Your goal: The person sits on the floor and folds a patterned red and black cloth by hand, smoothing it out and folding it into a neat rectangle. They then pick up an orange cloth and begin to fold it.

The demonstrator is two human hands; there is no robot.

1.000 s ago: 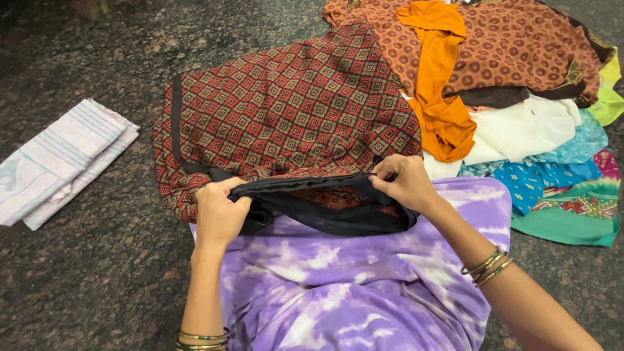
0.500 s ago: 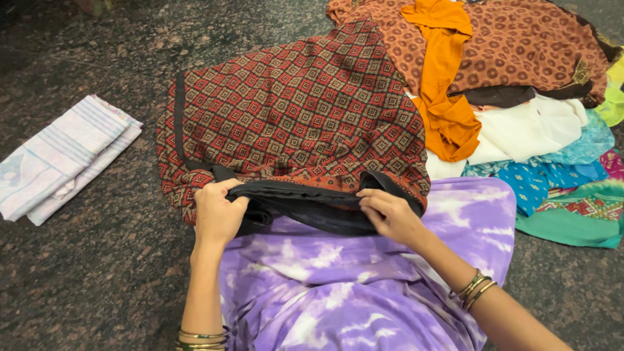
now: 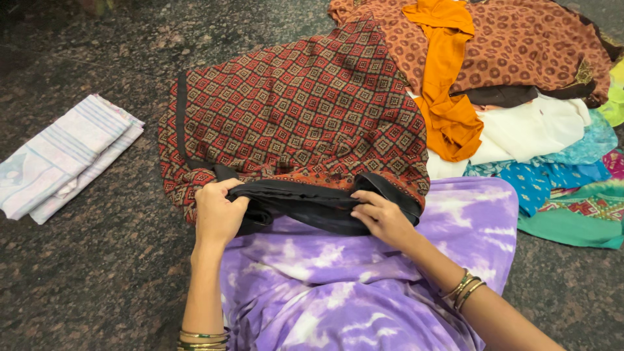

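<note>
Fabric with a red diamond print (image 3: 292, 110) lies spread on the dark speckled stone floor (image 3: 97, 273), its black-lined hem drawn onto the purple tie-dye lap (image 3: 338, 286), seemingly to keep that edge taut. The left hand (image 3: 218, 214) and right hand (image 3: 383, 218) each have fingers closed on the hem. 1 folded striped cloth (image 3: 65, 156) lies left; a heap of mixed clothes (image 3: 520, 97) sits right.

Bare stone floor (image 3: 97, 279) lies open to the near left and across the far left. A folded striped cloth (image 3: 65, 156) blocks the left edge. A heap of clothes (image 3: 520, 84) fills the far right, touching the red patterned garment (image 3: 292, 110) in the middle.
</note>
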